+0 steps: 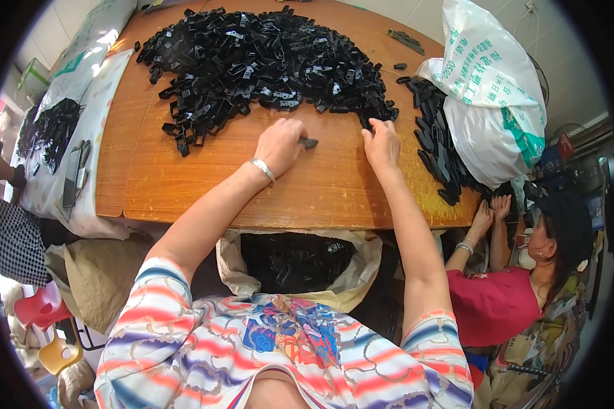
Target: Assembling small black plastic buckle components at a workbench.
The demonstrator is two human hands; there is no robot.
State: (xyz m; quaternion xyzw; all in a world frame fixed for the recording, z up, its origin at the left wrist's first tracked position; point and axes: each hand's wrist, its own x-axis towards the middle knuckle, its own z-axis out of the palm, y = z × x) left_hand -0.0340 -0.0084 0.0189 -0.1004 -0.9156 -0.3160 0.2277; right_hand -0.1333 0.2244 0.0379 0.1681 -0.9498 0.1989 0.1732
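Observation:
A large heap of small black plastic pieces (252, 61) is spread over the far part of the wooden table (252, 198). My left hand (280, 144), with a silvery bracelet at its wrist, is closed round a small dark piece (310, 143) whose end sticks out past the fingers; its kind cannot be made out. To the right, my right hand (383, 144) reaches the near right edge of the heap. Its thumb and forefinger pinch at a black plastic piece there, mostly hidden by the fingertips.
An open sack (368, 262) holding black pieces stands below the table's front edge. Longer black parts (433, 133) lie at the right, beside a white plastic bag (491, 82). A person in red (491, 300) works there. Another table (109, 88) with black pieces adjoins at left.

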